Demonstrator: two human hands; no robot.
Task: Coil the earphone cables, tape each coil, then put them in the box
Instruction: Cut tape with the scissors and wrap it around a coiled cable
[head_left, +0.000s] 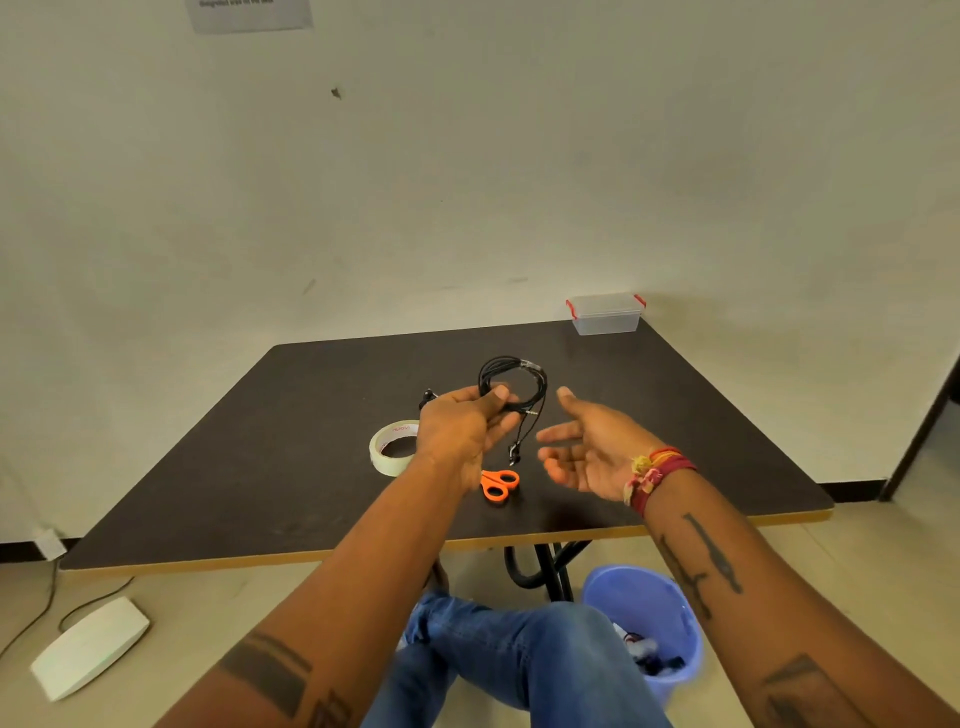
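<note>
The left hand (460, 426) is held above the middle of the dark desk (260, 467), its grip closed on a coil of black earphone cable (514, 376): the thumb lies over the near side of the coil and the fingers curl under it. A strip of clear tape shows on the far side of the coil, and a loose end with an earbud hangs down from it toward the desk. The right hand (582, 449) is just right of the coil, apart from it, palm turned up and left with fingers spread, its grip open and holding nothing; red and yellow threads are tied around its wrist.

On the desk a roll of tape (389, 447) lies left of the left hand, and orange-handled scissors (498, 484) lie near, partly under that wrist. A clear box (605, 314) with red clips stands at the far right corner, well apart from the hands. A blue bin (649, 613) stands on the floor under the near right edge.
</note>
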